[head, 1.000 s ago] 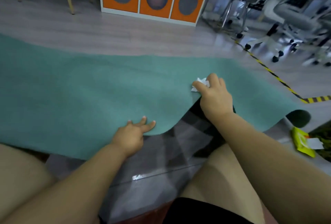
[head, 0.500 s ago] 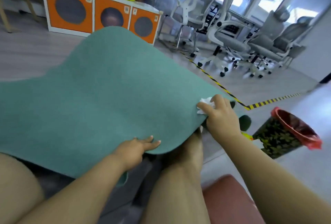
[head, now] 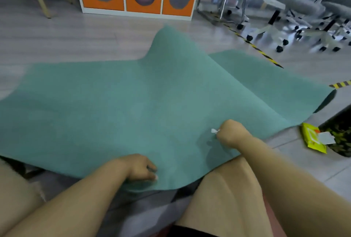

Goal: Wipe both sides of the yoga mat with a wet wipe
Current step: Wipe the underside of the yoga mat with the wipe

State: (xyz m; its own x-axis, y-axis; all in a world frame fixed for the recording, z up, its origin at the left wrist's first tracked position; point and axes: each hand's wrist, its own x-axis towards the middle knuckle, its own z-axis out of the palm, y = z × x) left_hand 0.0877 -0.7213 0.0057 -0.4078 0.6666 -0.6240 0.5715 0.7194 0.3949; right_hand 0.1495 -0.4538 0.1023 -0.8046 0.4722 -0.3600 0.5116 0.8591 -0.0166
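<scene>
My left hand [head: 141, 167] curls on the mat's [head: 133, 113] near edge to steady it, while my right hand [head: 230, 132] pinches the wipe [head: 214, 131] for rubbing.

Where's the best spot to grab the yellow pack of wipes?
Probably by its long side edges, coming from above. The yellow wipes pack lies flat on the floor, right of the yoga mat, and its white flap sticks open, so avoid gripping there.

Office: wheeled desk chairs [head: 296, 7]
</scene>
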